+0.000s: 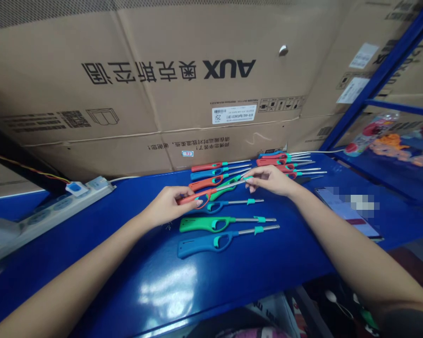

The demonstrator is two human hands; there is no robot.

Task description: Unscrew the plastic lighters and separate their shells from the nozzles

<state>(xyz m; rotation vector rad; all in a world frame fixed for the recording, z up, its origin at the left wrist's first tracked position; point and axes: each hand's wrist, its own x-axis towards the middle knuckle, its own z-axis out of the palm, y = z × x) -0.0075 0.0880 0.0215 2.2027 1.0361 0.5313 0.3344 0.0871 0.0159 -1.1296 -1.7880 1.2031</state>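
Observation:
My left hand (169, 205) is closed around the handle of an orange long-nosed lighter (208, 193), its metal tube pointing right. At the tube's far end, my right hand (270, 180) pinches a small teal plastic piece (247, 179). Directly beneath the held lighter lies a blue lighter (215, 205), partly hidden by my left hand. Closer to me are a green lighter (199, 224) and another blue lighter (193, 246), each with a teal piece on its tube. Behind my hands, several red, blue and green lighters (204, 182) lie side by side.
More lighters (271, 162) are grouped behind my right hand. A white power strip (65, 206) runs along the left of the blue table (127, 277). A phone-like screen (345, 211) lies at right. Behind stands a large cardboard sheet (183, 108); a blue metal frame (373, 77) rises at right.

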